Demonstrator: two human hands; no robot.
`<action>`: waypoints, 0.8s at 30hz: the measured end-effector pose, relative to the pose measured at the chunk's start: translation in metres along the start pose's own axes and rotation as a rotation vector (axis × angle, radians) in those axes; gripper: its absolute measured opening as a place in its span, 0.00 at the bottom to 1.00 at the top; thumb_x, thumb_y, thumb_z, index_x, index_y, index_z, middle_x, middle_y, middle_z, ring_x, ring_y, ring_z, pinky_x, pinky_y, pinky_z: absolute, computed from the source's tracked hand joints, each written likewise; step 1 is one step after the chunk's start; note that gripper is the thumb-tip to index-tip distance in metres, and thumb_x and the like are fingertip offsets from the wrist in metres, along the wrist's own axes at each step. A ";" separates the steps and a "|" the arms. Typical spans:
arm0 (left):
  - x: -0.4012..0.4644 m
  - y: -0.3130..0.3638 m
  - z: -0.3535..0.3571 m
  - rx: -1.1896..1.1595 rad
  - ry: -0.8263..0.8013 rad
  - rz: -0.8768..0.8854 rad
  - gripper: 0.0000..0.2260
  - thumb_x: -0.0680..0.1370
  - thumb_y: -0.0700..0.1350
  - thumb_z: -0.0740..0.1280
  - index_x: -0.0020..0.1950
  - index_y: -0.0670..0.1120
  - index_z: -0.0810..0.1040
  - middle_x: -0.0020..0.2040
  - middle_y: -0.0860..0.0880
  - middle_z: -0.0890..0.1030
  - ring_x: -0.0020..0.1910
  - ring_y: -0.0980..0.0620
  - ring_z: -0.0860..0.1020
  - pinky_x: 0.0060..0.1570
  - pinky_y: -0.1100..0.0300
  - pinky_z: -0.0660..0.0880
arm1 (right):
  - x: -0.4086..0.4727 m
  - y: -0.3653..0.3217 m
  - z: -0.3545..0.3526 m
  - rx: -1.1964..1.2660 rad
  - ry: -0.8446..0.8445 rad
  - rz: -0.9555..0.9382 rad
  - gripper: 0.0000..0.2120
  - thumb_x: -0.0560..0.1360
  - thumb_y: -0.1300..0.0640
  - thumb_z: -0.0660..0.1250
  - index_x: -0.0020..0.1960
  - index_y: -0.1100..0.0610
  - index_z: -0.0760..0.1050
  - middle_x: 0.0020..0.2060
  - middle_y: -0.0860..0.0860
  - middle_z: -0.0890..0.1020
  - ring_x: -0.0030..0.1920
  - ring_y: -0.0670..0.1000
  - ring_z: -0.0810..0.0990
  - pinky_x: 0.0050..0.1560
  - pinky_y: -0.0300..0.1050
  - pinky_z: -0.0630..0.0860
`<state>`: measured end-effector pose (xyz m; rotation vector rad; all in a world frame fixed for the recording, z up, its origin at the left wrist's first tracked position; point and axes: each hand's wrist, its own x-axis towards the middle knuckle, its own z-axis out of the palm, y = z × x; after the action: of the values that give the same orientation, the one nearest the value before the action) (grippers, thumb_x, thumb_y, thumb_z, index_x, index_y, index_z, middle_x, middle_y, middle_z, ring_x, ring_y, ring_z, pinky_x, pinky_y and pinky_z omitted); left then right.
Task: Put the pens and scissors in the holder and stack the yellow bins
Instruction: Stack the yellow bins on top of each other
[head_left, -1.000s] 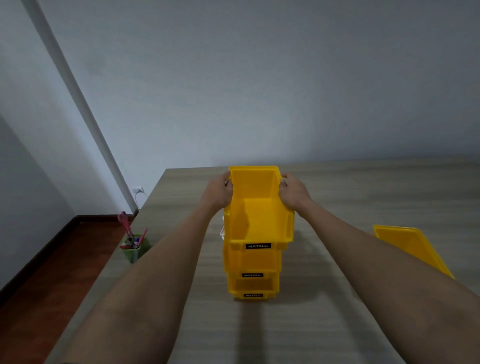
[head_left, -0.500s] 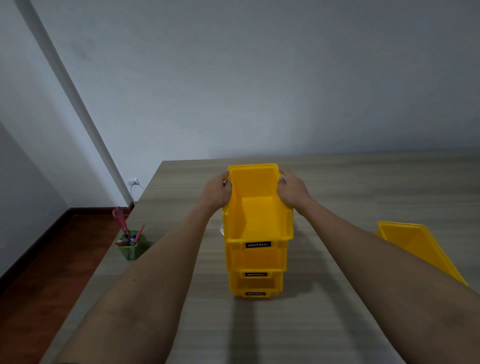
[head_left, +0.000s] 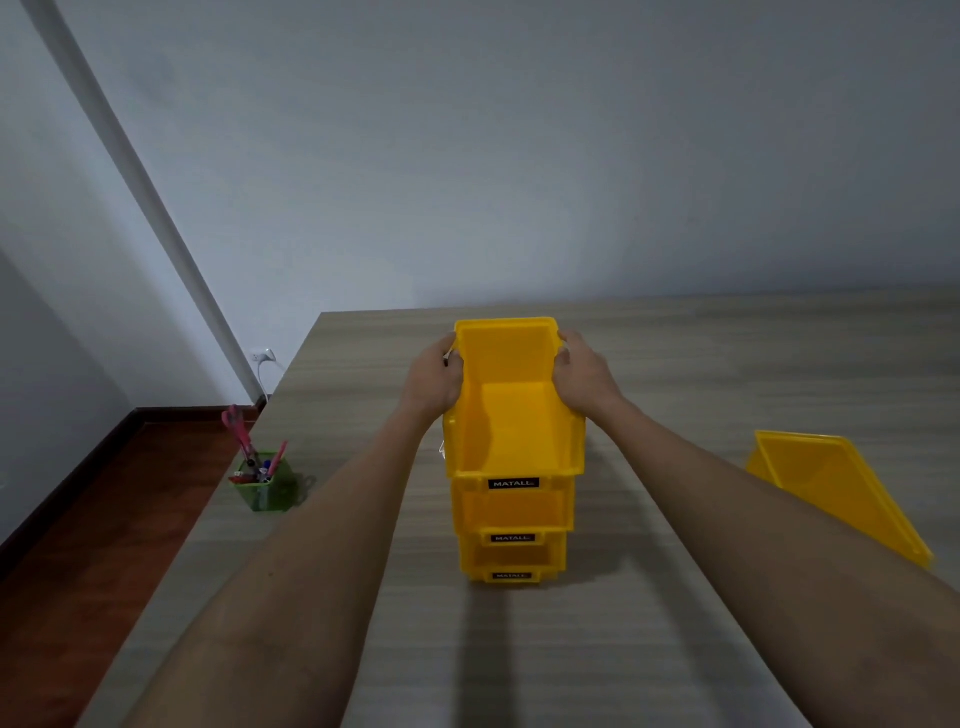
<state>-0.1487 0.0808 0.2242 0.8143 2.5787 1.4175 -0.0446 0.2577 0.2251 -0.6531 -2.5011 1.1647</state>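
Three yellow bins stand stacked at the middle of the table. The top bin (head_left: 511, 415) sits on the middle bin (head_left: 514, 512), which sits on the bottom bin (head_left: 511, 561). My left hand (head_left: 434, 382) grips the top bin's left wall near the back. My right hand (head_left: 582, 376) grips its right wall. Another yellow bin (head_left: 831, 486) lies apart on the right. A green holder (head_left: 265, 486) at the table's left edge has pink scissors (head_left: 234, 423) and pens (head_left: 272, 462) standing in it.
The wooden table (head_left: 727, 374) reaches back to a grey wall. Its left edge runs beside the holder, with red-brown floor (head_left: 104, 545) below. A wall socket with a white plug (head_left: 265, 356) sits by the far left corner.
The top bin has settled a little lower onto the stack, with both hands still on its sides. The view has shifted slightly.
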 end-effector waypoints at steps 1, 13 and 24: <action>-0.001 0.000 0.000 0.002 0.003 0.000 0.18 0.84 0.45 0.53 0.73 0.46 0.69 0.67 0.43 0.77 0.64 0.43 0.76 0.59 0.52 0.71 | 0.000 0.000 0.000 0.001 0.001 0.005 0.21 0.83 0.55 0.50 0.76 0.56 0.59 0.66 0.61 0.73 0.59 0.60 0.76 0.50 0.49 0.70; 0.011 0.017 -0.004 0.520 0.005 -0.024 0.18 0.81 0.48 0.55 0.68 0.41 0.71 0.64 0.39 0.72 0.58 0.38 0.76 0.57 0.44 0.73 | 0.007 0.000 -0.010 -0.193 -0.028 -0.046 0.22 0.82 0.52 0.52 0.74 0.57 0.63 0.67 0.60 0.73 0.64 0.61 0.74 0.60 0.56 0.73; 0.024 0.090 0.048 0.796 0.035 0.127 0.30 0.82 0.60 0.47 0.79 0.46 0.51 0.80 0.41 0.52 0.79 0.41 0.45 0.76 0.43 0.48 | 0.011 0.024 -0.079 -0.644 0.099 -0.157 0.28 0.82 0.43 0.45 0.79 0.54 0.51 0.79 0.54 0.50 0.79 0.58 0.47 0.77 0.58 0.46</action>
<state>-0.1165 0.1678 0.2739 1.0324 3.1699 0.3603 -0.0124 0.3273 0.2567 -0.6208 -2.7696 0.2446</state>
